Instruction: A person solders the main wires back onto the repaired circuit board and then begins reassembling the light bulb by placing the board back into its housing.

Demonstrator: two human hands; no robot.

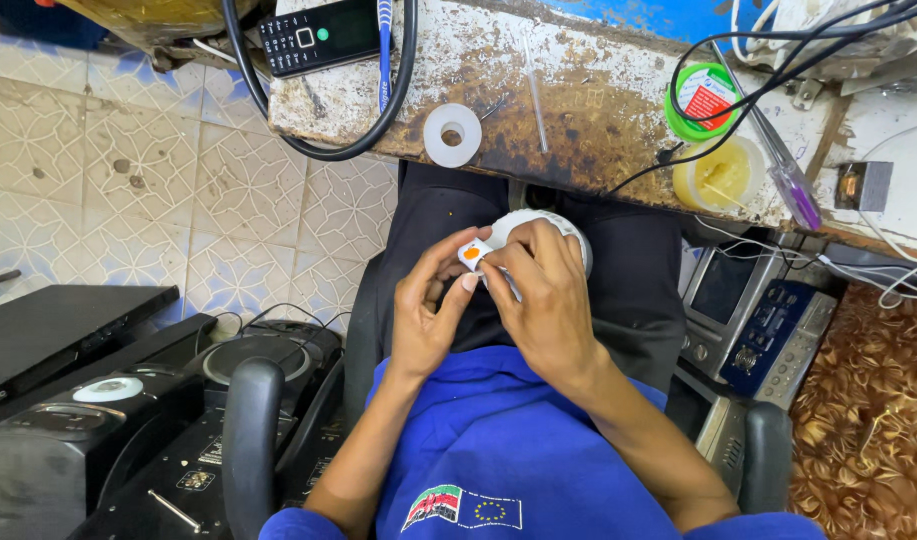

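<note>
Over my lap, both hands are closed around a small round white device (538, 228) with an orange and white end piece (472, 253). My left hand (430, 312) pinches that orange end between thumb and fingers. My right hand (544, 298) wraps over the white body and hides most of it. A thin pale strip pokes out below my right fingers. I am seated in dark trousers and a blue shirt, just in front of a worn bench (578, 110).
On the bench lie a roll of white tape (452, 134), a black keypad phone (316, 36), a thick black cable (398, 90), a green-lidded tin (702, 98), a yellow tub (720, 174) and a purple-handled tool (790, 182). Black stereos (178, 410) stand left, grey radios (758, 320) right.
</note>
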